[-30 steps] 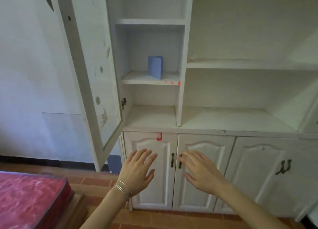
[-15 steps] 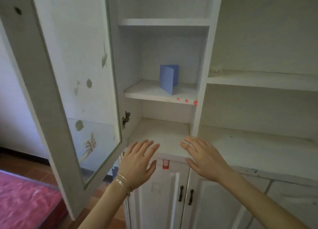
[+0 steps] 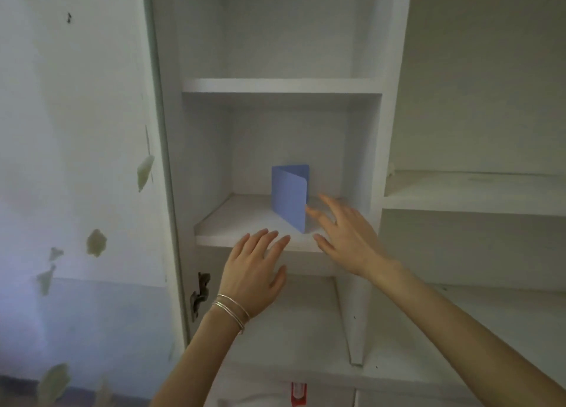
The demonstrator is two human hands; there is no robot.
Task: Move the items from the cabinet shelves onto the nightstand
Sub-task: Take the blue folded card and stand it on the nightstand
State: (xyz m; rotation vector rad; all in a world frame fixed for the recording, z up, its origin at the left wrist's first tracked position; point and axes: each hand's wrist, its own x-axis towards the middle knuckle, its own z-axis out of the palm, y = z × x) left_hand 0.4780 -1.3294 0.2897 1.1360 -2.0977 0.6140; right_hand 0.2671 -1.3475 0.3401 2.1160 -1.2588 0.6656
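While the blue folded card (image 3: 289,197) stands upright on the middle cabinet shelf (image 3: 232,221), centre of frame, both hands are open and holding nothing. The right hand (image 3: 346,238) has fingers spread just beside the card's right edge, can't tell if touching. The left hand (image 3: 254,272), bangles (image 3: 231,310) on the wrist, sits flat, lower, at the shelf's front lip.

The folded card (image 3: 289,198) stands upright on the middle shelf (image 3: 232,223). The right hand (image 3: 346,232) is just right of the card. The left hand (image 3: 252,272) is before the card and lower. The open door (image 3: 76,161) is well left of the card.
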